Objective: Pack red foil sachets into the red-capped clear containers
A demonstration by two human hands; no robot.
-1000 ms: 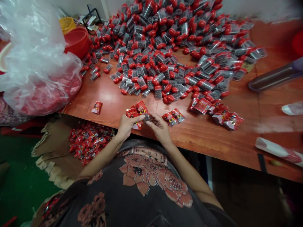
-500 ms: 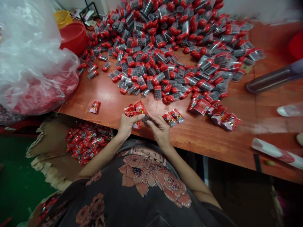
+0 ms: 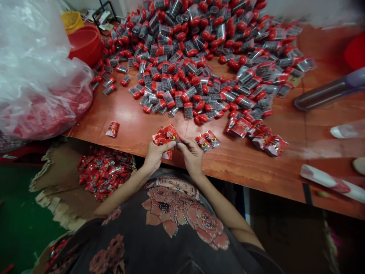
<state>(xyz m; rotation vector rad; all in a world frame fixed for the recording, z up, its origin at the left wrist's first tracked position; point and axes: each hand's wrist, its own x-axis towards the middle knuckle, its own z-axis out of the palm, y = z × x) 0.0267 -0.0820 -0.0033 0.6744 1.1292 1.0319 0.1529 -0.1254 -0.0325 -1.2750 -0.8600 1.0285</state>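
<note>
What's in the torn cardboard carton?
The torn cardboard carton holds a heap of red printed sachets; they cover its floor, and the table edge hides its far side.

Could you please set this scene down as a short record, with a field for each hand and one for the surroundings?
left hand: holds red foil sachets
right hand: pinches them too
nearest: more sachets on the red wooden table
rest: heap of red-capped clear tubes; torn cardboard box of sachets; clear plastic bag; red basin
</note>
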